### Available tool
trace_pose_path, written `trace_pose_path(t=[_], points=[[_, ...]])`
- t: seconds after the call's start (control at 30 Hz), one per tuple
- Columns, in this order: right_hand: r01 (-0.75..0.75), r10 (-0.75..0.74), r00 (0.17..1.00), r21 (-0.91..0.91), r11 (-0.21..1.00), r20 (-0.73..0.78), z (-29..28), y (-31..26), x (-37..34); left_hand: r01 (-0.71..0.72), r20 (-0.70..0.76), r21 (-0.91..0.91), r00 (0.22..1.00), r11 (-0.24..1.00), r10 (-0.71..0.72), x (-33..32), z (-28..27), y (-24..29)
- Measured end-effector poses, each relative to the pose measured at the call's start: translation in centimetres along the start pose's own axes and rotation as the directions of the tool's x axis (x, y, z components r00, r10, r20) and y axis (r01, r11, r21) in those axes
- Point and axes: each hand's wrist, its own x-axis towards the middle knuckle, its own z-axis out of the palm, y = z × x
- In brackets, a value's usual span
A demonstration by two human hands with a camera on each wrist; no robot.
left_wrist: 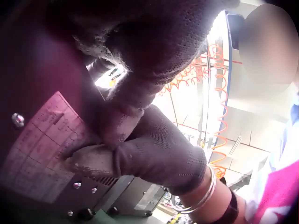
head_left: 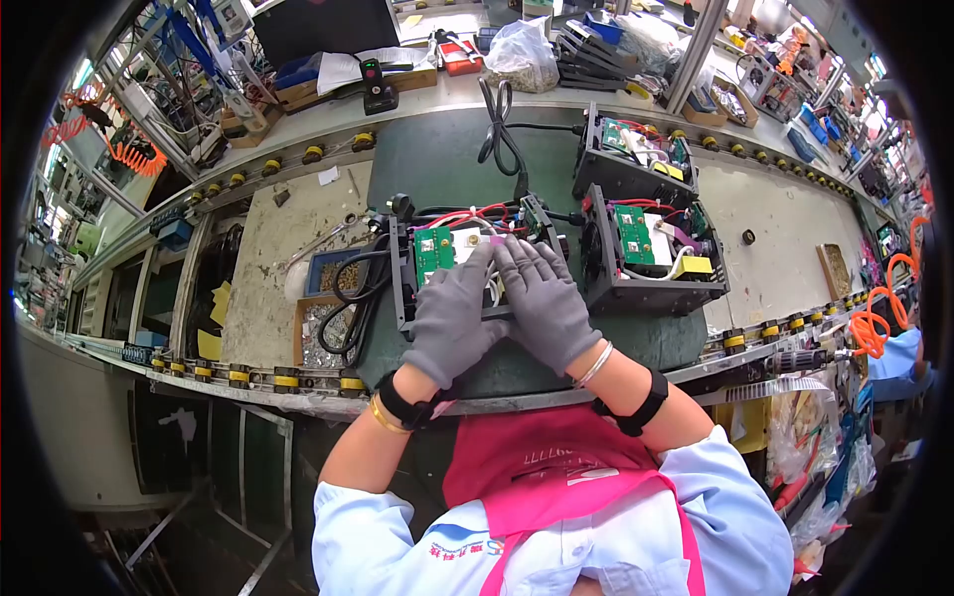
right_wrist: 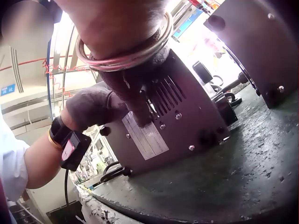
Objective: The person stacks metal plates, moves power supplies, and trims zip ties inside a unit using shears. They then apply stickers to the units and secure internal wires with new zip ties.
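Note:
A black metal electronics box (head_left: 401, 288) with a green circuit board (head_left: 432, 250) and red wires on top stands before me. Grey gloves cover both hands. My left hand (head_left: 452, 323) and right hand (head_left: 547, 313) reach side by side over its near top edge, fingers extended and fingertips close together above the inside. Both thumbs point down the near panel in the left wrist view, at a printed label (left_wrist: 39, 151) with a grid of lines. That label (right_wrist: 150, 142) lies flat below vent slots in the right wrist view, partly covered by a thumb.
Two similar boxes (head_left: 656, 291) (head_left: 636, 179) stand to the right on the green mat (head_left: 427, 149). Black cables (head_left: 373, 268) loop at the left, beside a blue bin (head_left: 323, 273) of small brass-coloured parts. Roller rails (head_left: 288, 380) edge the bench.

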Motion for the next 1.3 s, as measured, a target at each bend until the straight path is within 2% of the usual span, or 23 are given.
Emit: trace_pose_path(t=[0.03, 0.07, 0.17, 0.2, 0.3, 0.43, 0.47, 0.57, 0.67, 0.77, 0.87, 0.97, 1.0, 1.1, 1.13, 1.3], points=[[0.002, -0.002, 1.000, 0.014, 1.000, -0.001, 0.2, 0.1, 0.0, 0.016, 0.011, -0.014, 1.000, 1.000, -0.016, 0.6, 0.1, 0.0], [0.006, -0.006, 1.000, 0.025, 1.000, -0.001, 0.4, 0.3, -0.1, 0.123, 0.114, -0.089, 0.987, 0.988, -0.113, 1.6, -0.2, -0.1], [0.012, -0.014, 1.000, 0.077, 0.997, 0.025, 0.2, 0.6, 0.0, 0.130, 0.184, 0.016, 0.974, 0.991, -0.131, 2.2, -1.3, 0.9], [0.013, -0.016, 0.999, 0.098, 0.995, 0.038, 0.1, 0.6, 0.0, 0.084, 0.148, -0.008, 0.986, 0.996, -0.082, 2.1, -0.8, 0.2], [0.019, -0.025, 0.997, 0.087, 0.996, 0.069, 0.0, 0.7, 0.1, 0.032, 0.034, 0.089, 0.999, 0.995, -0.036, 1.0, 0.3, -0.1], [0.097, -0.093, 0.991, -0.032, 0.995, 0.096, 0.1, 0.9, 0.1, -0.132, -0.091, 0.121, 0.985, 0.984, 0.144, 0.2, 1.2, -0.6], [0.094, -0.091, 0.990, -0.023, 0.995, 0.109, -0.2, 0.8, 0.3, -0.228, -0.171, 0.157, 0.952, 0.961, 0.254, 0.0, 1.4, -0.8], [0.074, -0.087, 0.988, 0.103, 0.992, 0.126, -0.7, 1.0, 0.4, -0.242, -0.221, 0.214, 0.932, 0.946, 0.288, -0.3, 1.5, -0.8], [0.071, -0.084, 0.991, 0.116, 0.991, 0.103, -0.6, 1.0, 0.3, -0.295, -0.166, 0.217, 0.928, 0.931, 0.333, 0.1, 1.5, -1.5], [0.103, -0.111, 0.988, 0.080, 0.991, 0.110, 0.5, 1.2, 0.2, -0.312, -0.065, 0.149, 0.944, 0.938, 0.324, 0.5, 1.0, -1.4], [0.066, -0.080, 0.992, 0.143, 0.987, 0.096, 0.0, 1.1, 0.1, -0.284, -0.037, 0.185, 0.955, 0.941, 0.296, 0.1, 1.1, -1.6], [0.021, -0.030, 0.997, 0.138, 0.990, 0.065, -0.5, 1.2, 0.3, -0.236, -0.191, 0.311, 0.933, 0.921, 0.304, -1.3, -0.3, 0.3], [-0.001, -0.007, 0.998, 0.128, 0.992, 0.059, -0.7, 1.0, 0.2, -0.153, -0.215, 0.312, 0.950, 0.938, 0.226, -2.0, -0.7, 0.3], [-0.039, 0.022, 0.993, 0.146, 0.988, 0.112, -1.1, 0.7, 0.2, -0.088, -0.152, 0.353, 0.977, 0.932, 0.150, -3.3, -1.3, 0.6], [-0.038, 0.032, 0.998, 0.103, 0.994, 0.062, -0.2, 0.6, 0.1, -0.061, -0.138, 0.332, 0.984, 0.941, 0.112, -3.4, -1.2, 0.7], [-0.034, 0.024, 0.993, 0.088, 0.996, 0.116, 0.0, 0.6, 0.0, -0.098, -0.130, 0.279, 0.982, 0.955, 0.139, -2.5, 0.2, -0.3]])
